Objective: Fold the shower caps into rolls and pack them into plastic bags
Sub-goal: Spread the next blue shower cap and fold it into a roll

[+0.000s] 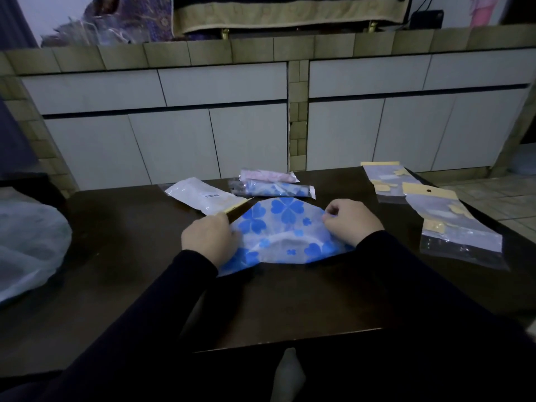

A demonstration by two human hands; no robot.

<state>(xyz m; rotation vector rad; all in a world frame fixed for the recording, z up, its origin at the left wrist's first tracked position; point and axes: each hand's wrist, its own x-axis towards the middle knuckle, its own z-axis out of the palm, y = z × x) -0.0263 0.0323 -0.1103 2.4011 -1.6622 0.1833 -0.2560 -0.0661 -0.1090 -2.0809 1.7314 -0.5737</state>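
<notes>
A white shower cap with blue clover prints (280,227) lies flattened in a half-moon on the dark table (130,250). My left hand (207,237) grips its left edge with curled fingers. My right hand (351,220) pinches its right edge. Behind the cap lie two packed rolls in clear bags, a blue one (275,189) and a pink one (268,176). Another white packed bag (203,195) lies at the cap's upper left. Two empty plastic bags with yellow header cards sit to the right, one far (385,181) and one near (455,227).
A large pale plastic bag (29,245) bulges at the table's left edge. White cabinet doors (174,140) under a tiled counter stand behind the table. Tiled floor shows at the far right.
</notes>
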